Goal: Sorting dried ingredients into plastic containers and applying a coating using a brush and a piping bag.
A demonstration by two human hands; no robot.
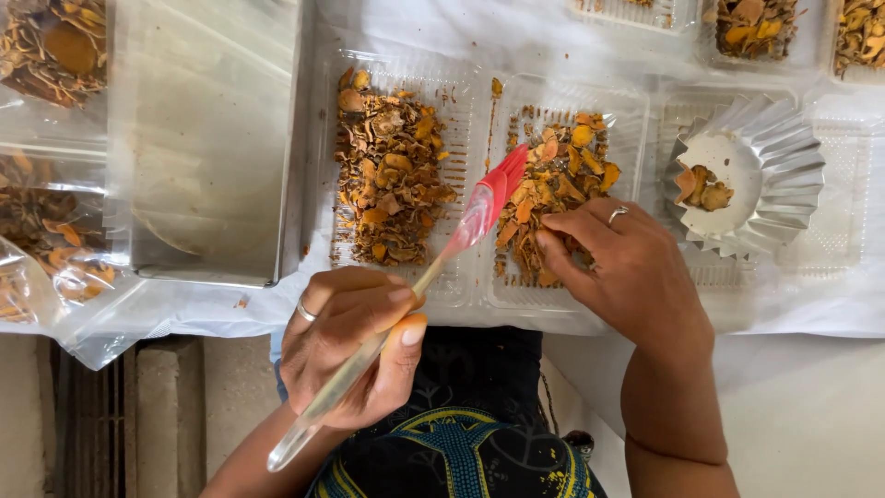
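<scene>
My left hand [355, 346] grips a clear-handled spatula [442, 254] with a red tip; the tip points up between two halves of a clear plastic tray [479, 101]. The left half holds a heap of dried orange-brown slices [392, 175]. The right half holds a second heap of slices [558, 180]. My right hand [618, 267], a ring on one finger, rests fingertips-down on the near end of that second heap, pinching into the pieces.
A fluted foil cup [747, 175] with a few slices sits to the right on another clear tray. A metal pan [207, 138] lies at the left, beside clear bags of dried slices [51, 235]. More filled trays [756, 28] line the far edge.
</scene>
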